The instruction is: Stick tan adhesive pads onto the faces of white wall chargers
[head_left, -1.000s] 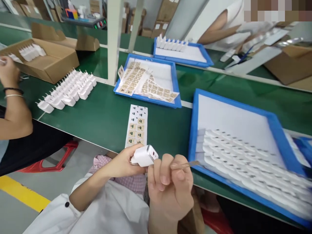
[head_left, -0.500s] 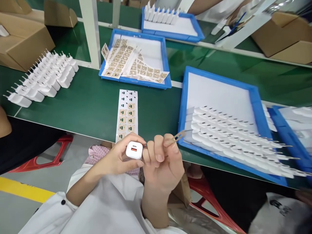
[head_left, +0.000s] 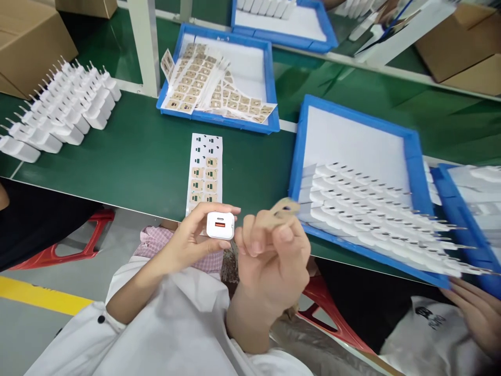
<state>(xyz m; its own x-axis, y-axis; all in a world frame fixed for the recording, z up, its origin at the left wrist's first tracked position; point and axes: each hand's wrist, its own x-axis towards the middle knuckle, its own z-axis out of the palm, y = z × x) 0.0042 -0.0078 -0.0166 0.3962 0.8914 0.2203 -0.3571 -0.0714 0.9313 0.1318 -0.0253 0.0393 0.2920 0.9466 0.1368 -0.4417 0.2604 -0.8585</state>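
Just below frame centre, your left hand [head_left: 188,237] grips a white charger [head_left: 219,225]. To its right, your right hand [head_left: 276,261] pinches a tan sticker [head_left: 290,204].

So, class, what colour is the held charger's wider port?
Orange-red port, seen in the head view.

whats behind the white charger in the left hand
Behind the white charger, a sheet of tan stickers lies on the green table. The left hand covers part of its near end; any stickers there, and the charger's back, can't be seen.
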